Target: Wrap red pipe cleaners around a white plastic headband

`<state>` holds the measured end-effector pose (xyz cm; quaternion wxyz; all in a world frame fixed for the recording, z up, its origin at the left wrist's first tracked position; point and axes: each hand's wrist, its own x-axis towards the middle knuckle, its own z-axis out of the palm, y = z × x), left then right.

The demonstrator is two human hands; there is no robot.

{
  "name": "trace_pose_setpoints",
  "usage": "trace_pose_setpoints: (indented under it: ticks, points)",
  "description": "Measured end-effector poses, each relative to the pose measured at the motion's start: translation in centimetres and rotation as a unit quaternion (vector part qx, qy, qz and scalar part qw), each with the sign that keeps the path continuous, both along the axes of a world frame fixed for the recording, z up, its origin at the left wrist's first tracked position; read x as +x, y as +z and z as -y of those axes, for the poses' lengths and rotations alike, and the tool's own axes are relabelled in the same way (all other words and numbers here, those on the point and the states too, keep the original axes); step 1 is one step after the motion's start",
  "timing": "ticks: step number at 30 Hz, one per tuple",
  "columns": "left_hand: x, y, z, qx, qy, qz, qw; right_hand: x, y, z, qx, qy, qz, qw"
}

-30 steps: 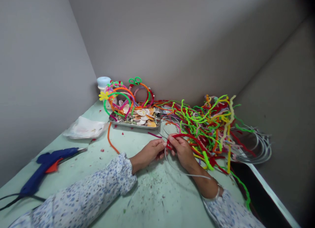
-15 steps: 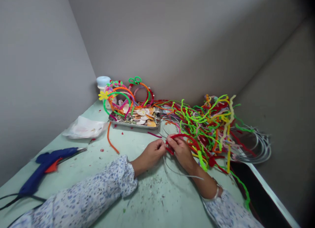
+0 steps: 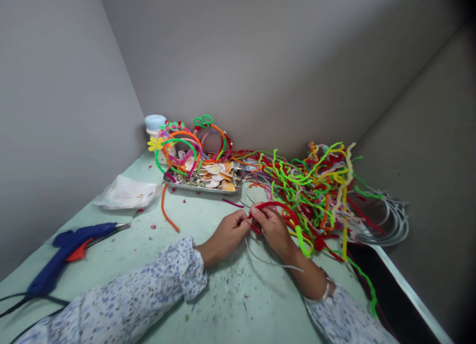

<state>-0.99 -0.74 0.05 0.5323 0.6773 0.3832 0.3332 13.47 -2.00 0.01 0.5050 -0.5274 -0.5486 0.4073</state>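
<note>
My left hand (image 3: pixel 227 233) and my right hand (image 3: pixel 273 227) meet at the middle of the pale green table (image 3: pixel 223 299). Both pinch a thin white headband (image 3: pixel 266 259) partly wrapped in a red pipe cleaner (image 3: pixel 277 205). The bare white part curves down under my right wrist. The red-wrapped part arches up toward a tangled pile of coloured pipe cleaners (image 3: pixel 316 185) just right of my hands.
A metal tray (image 3: pixel 203 185) of shells and finished colourful headbands (image 3: pixel 186 145) stands at the back. A blue glue gun (image 3: pixel 67 250) lies at the left, near a plastic bag (image 3: pixel 126 193). Bare white headbands (image 3: pixel 386 220) are stacked at the right edge. An orange pipe cleaner (image 3: pixel 167 215) lies loose.
My hands have drawn slightly nearer together and the bare white end of the headband has shortened and shifted left a little. Nothing else has moved.
</note>
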Motion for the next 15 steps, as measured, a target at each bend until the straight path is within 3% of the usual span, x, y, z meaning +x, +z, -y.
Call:
trace_pose_setpoints:
  ticks: [15]
  points:
    - [0.29, -0.19, 0.55, 0.102, 0.060, -0.130, 0.984, -0.22, 0.74, 0.24, 0.029, 0.009, 0.047, 0.998]
